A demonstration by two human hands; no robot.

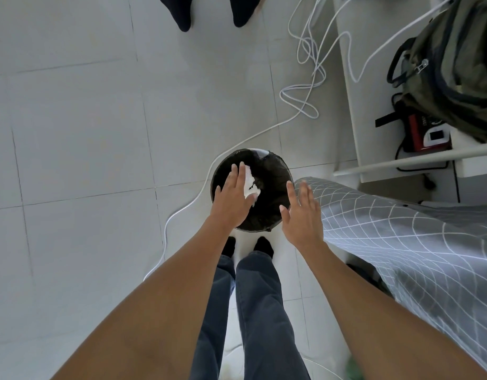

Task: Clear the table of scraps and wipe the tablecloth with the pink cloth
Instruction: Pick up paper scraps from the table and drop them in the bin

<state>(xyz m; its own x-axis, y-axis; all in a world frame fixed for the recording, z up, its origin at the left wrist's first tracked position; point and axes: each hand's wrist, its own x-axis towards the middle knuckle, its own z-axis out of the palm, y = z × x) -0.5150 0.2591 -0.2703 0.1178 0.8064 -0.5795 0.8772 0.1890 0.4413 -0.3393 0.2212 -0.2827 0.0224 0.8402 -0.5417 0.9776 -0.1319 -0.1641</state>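
A round bin (275, 171) lined with a black bag stands on the floor just ahead of my feet. White paper scraps (252, 186) lie inside it or are falling into it. My left hand (232, 197) hovers flat over the bin's left half, fingers straight, holding nothing. My right hand (302, 212) is spread open over the bin's right rim, also empty. The grey tablecloth with a white grid (401, 242) hangs over the table edge at the right. The pink cloth is not in view.
White cables (305, 86) loop across the tiled floor and pass left of the bin. Another person's dark-socked feet (209, 9) stand at the top. A white shelf unit with a dark backpack (456, 56) and a red device (423, 133) is at the upper right.
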